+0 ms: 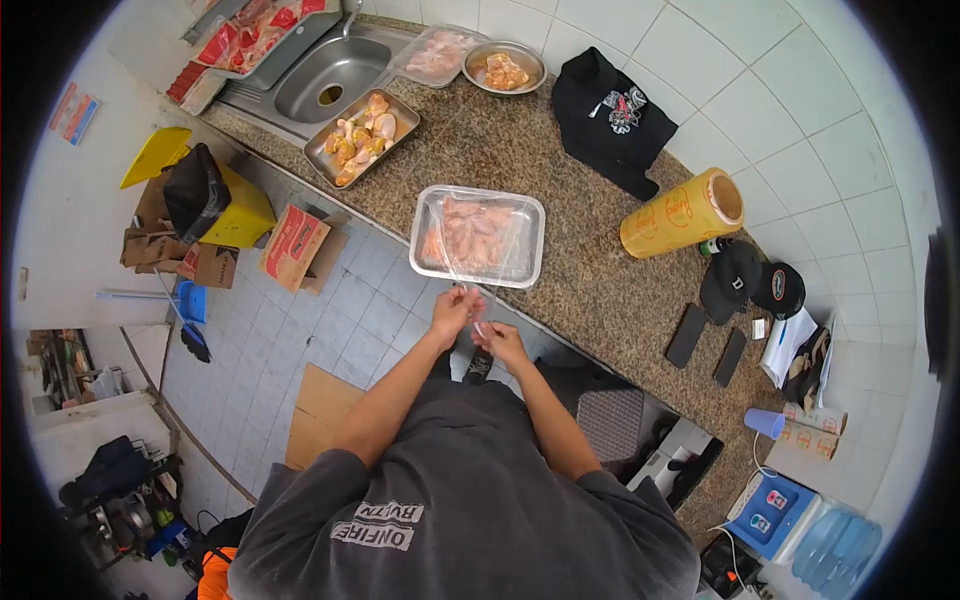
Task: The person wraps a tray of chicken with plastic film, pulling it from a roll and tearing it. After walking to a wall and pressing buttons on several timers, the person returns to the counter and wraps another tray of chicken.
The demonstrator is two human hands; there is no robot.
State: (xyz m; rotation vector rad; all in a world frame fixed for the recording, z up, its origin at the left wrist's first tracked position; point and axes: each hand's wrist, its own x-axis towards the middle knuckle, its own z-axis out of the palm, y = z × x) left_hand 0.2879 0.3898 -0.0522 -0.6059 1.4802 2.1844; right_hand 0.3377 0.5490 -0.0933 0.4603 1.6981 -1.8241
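A clear plastic tray (478, 238) of pale pink raw meat pieces sits at the counter's front edge, with thin clear film over it. Strands of the film run from the tray down to my hands. Just below the tray's near edge, my left hand (457, 312) is closed in a pinch on the film. My right hand (502, 342), a little lower and to the right, also has its fingers pinched on the film's end. Neither hand touches the meat.
On the granite counter (570, 250) are a metal tray of chicken (362, 138), a metal bowl (504, 68), another clear tray (437, 55), a black garment (612, 118), a large film roll (684, 213), caps (732, 282) and two dark phones. A sink (325, 85) lies at the back left.
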